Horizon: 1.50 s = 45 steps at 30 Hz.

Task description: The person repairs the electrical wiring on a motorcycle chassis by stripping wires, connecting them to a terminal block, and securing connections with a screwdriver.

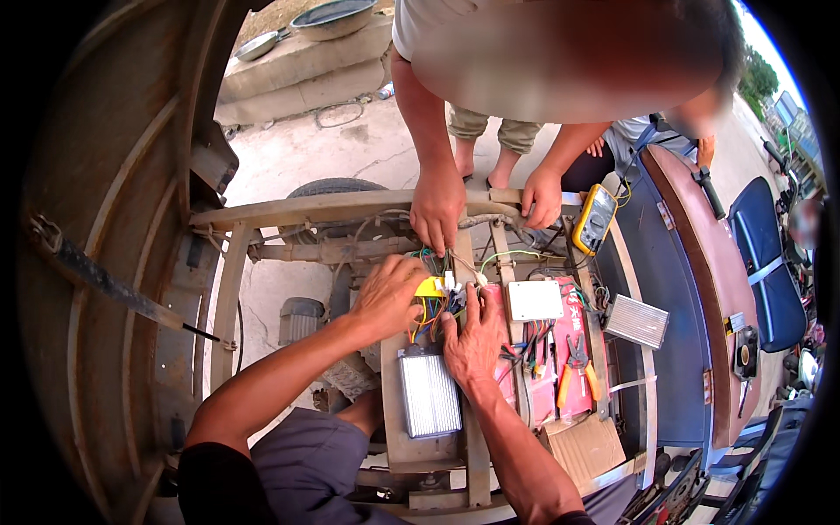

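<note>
My left hand curls in from the left over a bundle of colored wires. Its fingers are bent and partly hidden beside a yellow piece, so what they hold cannot be made out. Opposite it, my right hand has its fingers stretched forward and its thumb apart, with the fingertips by a pale wire connector. Between the hands stand white connectors. Below the wires lies a silver finned metal box. Another person's hand reaches down to the same wires from the far side.
The co-worker's other hand rests on the metal frame near a yellow multimeter. To my right are a white box, orange-handled pliers, a second finned box and cardboard. A raised panel stands left.
</note>
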### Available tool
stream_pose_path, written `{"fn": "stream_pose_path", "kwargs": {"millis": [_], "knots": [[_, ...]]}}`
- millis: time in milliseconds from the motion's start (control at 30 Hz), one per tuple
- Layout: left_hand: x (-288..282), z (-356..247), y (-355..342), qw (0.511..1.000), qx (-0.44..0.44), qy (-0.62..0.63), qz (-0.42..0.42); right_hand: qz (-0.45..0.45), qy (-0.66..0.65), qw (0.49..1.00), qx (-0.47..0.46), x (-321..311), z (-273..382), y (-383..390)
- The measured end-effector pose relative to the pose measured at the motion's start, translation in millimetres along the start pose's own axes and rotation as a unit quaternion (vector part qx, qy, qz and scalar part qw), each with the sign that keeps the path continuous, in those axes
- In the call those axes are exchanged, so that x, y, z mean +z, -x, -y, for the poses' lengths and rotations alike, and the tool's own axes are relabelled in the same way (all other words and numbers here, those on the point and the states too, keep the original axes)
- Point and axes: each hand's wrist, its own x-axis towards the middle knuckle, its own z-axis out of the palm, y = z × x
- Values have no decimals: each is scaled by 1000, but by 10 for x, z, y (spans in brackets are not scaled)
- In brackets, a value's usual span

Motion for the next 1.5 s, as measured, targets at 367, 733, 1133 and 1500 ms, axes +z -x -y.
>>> {"fn": "stream_pose_path", "kwargs": {"millis": [367,733,1133,1500], "knots": [[129,322,63,992,-10,117,-41,-82,-128,988,21,17,-123,2],[302,-196,-173,981,-48,189,-9,-112,-179,976,42,1,-146,44],[457,103,-38,819,-235,508,-129,-132,-191,973,16,32,-134,52],[240,103,-104,939,-179,294,-14,-131,-263,953,72,64,-270,79]]}}
